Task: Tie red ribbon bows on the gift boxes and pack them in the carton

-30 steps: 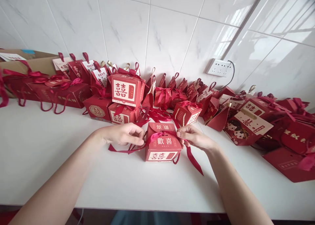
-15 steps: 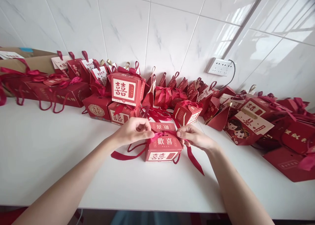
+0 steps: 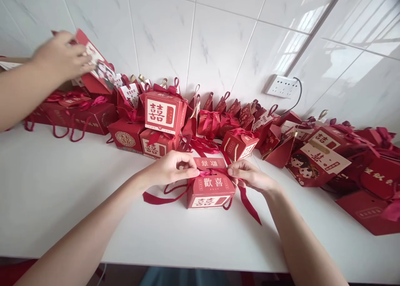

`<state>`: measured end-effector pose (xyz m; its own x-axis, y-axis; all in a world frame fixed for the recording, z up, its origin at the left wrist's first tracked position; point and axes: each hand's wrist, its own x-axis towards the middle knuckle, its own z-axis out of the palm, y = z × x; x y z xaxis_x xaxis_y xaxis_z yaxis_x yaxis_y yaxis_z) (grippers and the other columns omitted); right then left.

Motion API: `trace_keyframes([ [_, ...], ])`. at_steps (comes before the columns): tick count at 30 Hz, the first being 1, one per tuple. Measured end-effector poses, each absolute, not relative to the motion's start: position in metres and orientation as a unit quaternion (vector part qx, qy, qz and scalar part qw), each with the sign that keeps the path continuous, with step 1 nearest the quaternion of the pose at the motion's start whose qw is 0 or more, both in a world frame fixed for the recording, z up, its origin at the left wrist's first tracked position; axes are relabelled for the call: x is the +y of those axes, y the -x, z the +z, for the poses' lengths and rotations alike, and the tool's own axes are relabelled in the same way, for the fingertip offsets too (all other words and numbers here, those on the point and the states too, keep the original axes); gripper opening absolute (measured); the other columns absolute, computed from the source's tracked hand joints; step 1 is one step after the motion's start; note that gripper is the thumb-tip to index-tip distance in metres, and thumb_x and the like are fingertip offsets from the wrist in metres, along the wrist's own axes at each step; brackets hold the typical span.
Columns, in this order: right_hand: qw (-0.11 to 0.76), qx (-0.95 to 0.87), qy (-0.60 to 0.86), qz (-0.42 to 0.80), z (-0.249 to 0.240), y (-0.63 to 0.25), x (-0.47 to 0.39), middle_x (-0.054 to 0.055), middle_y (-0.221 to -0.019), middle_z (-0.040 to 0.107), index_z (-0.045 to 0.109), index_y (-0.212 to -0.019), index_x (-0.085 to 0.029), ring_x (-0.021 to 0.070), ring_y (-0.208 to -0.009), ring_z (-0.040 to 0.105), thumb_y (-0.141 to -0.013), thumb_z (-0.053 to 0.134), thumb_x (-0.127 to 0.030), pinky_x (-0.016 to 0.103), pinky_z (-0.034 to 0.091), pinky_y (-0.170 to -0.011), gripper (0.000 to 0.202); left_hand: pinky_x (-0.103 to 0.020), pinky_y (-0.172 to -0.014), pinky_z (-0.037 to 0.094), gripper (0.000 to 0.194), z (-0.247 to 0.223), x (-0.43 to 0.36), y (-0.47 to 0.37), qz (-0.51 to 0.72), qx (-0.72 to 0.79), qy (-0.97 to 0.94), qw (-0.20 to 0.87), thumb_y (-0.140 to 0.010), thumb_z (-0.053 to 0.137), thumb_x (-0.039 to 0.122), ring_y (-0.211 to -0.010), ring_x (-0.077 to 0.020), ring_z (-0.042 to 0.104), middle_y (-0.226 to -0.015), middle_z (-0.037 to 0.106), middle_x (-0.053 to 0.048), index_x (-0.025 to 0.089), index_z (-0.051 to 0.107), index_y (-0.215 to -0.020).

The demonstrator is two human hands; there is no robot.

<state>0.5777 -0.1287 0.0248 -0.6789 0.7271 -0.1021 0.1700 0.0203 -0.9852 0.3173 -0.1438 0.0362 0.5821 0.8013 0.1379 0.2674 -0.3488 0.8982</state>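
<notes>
A red gift box [image 3: 211, 188] with white and gold Chinese characters stands on the white table in front of me. Dark red ribbon [image 3: 251, 204] runs across its top, its loose ends trailing to both sides. My left hand [image 3: 175, 167] pinches the ribbon at the top left of the box. On the right, my right hand [image 3: 250, 175] grips the ribbon between thumb and fingers, some of them hidden behind it. A twisted cord handle hangs at the box's lower right.
Another person's hand [image 3: 64, 56] holds a red box [image 3: 96, 67] at the upper left. Stacked red boxes [image 3: 162, 113] stand behind my left hand; more line the tiled wall and crowd the right. A power strip [image 3: 282, 86] hangs on the wall.
Another person's hand and forearm have come in from the left with a red box. My hands keep their hold on the ribbon; the view has shifted slightly.
</notes>
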Motion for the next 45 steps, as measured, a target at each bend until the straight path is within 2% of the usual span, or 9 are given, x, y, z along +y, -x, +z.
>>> trace_keyframes([
  [6,0.225,-0.685,0.325,0.612,0.025,-0.578,-0.129,-0.005,-0.040,0.047,0.053,-0.052,-0.015,0.0050,-0.038,0.030,-0.078,0.062,-0.045,0.022,0.020,-0.040,0.040,-0.017,-0.033,0.031,0.039,0.036,-0.144,-0.312,0.263,0.392,-0.709,0.524,-0.083,0.048,0.054,-0.034,-0.0072,0.046,-0.047,0.048,0.006,0.018,0.044,-0.067],
  [10,0.211,-0.689,0.327,0.612,0.025,-0.577,-0.129,-0.003,-0.044,0.054,0.054,-0.054,-0.015,0.0055,-0.039,0.034,-0.076,0.063,-0.049,0.022,0.021,-0.040,0.041,-0.015,-0.027,0.023,0.047,0.039,-0.143,-0.311,0.292,0.387,-0.683,0.546,-0.077,0.055,0.059,-0.024,-0.0059,0.037,-0.032,0.041,0.008,0.019,0.038,-0.058],
  [13,0.206,-0.690,0.324,0.614,0.025,-0.577,-0.129,-0.004,-0.044,0.052,0.054,-0.054,-0.015,0.0055,-0.039,0.036,-0.076,0.064,-0.050,0.022,0.022,-0.040,0.042,-0.015,-0.025,0.015,0.052,0.044,-0.143,-0.309,0.241,0.413,-0.683,0.552,-0.070,0.061,0.061,-0.021,-0.0041,0.031,-0.029,0.037,0.008,0.018,0.038,-0.052],
  [19,0.180,-0.690,0.324,0.621,0.025,-0.579,-0.129,-0.004,-0.046,0.051,0.055,-0.056,-0.014,0.0063,-0.041,0.044,-0.074,0.067,-0.049,0.020,0.022,-0.038,0.041,-0.017,-0.022,0.019,0.042,0.044,-0.139,-0.308,0.155,0.417,-0.698,0.562,-0.067,0.067,0.054,-0.020,-0.0056,0.030,-0.028,0.042,0.006,0.015,0.056,-0.057],
  [26,0.171,-0.682,0.331,0.629,0.022,-0.582,-0.126,-0.007,-0.044,0.044,0.056,-0.057,-0.014,0.0040,-0.038,0.036,-0.073,0.068,-0.049,0.018,0.025,-0.036,0.041,-0.016,-0.028,0.030,0.041,0.030,-0.134,-0.306,0.158,0.349,-0.676,0.629,-0.073,0.064,0.051,-0.023,-0.0083,0.042,-0.028,0.044,0.006,0.016,0.051,-0.056],
  [32,0.146,-0.680,0.320,0.644,0.021,-0.585,-0.123,-0.008,-0.041,0.042,0.058,-0.057,-0.013,0.0032,-0.037,0.031,-0.071,0.070,-0.049,0.018,0.023,-0.036,0.041,-0.016,-0.028,0.028,0.045,0.029,-0.133,-0.305,0.145,0.365,-0.681,0.618,-0.070,0.065,0.055,-0.023,-0.0079,0.040,-0.028,0.045,0.006,0.017,0.046,-0.056],
  [38,0.134,-0.688,0.305,0.645,0.020,-0.586,-0.122,-0.008,-0.040,0.042,0.063,-0.061,-0.012,0.0035,-0.036,0.033,-0.069,0.071,-0.049,0.018,0.024,-0.035,0.039,-0.016,-0.023,0.020,0.044,0.034,-0.136,-0.302,0.116,0.384,-0.699,0.592,-0.070,0.064,0.056,-0.022,-0.0054,0.031,-0.030,0.042,0.007,0.017,0.048,-0.057],
  [42,0.124,-0.697,0.321,0.629,0.023,-0.585,-0.124,-0.006,-0.043,0.046,0.063,-0.060,-0.012,0.0037,-0.036,0.034,-0.068,0.071,-0.052,0.019,0.025,-0.035,0.041,-0.016,-0.026,0.022,0.044,0.031,-0.137,-0.300,0.118,0.369,-0.700,0.600,-0.073,0.062,0.054,-0.023,-0.0057,0.035,-0.031,0.042,0.007,0.017,0.046,-0.056],
  [45,0.133,-0.706,0.333,0.611,0.037,-0.586,-0.130,-0.005,-0.045,0.048,0.065,-0.065,-0.011,0.0056,-0.039,0.039,-0.070,0.069,-0.053,0.020,0.030,-0.038,0.042,-0.017,-0.031,0.029,0.042,0.031,-0.137,-0.300,0.116,0.340,-0.691,0.627,-0.074,0.062,0.051,-0.026,-0.0077,0.042,-0.031,0.044,0.006,0.016,0.048,-0.056],
])
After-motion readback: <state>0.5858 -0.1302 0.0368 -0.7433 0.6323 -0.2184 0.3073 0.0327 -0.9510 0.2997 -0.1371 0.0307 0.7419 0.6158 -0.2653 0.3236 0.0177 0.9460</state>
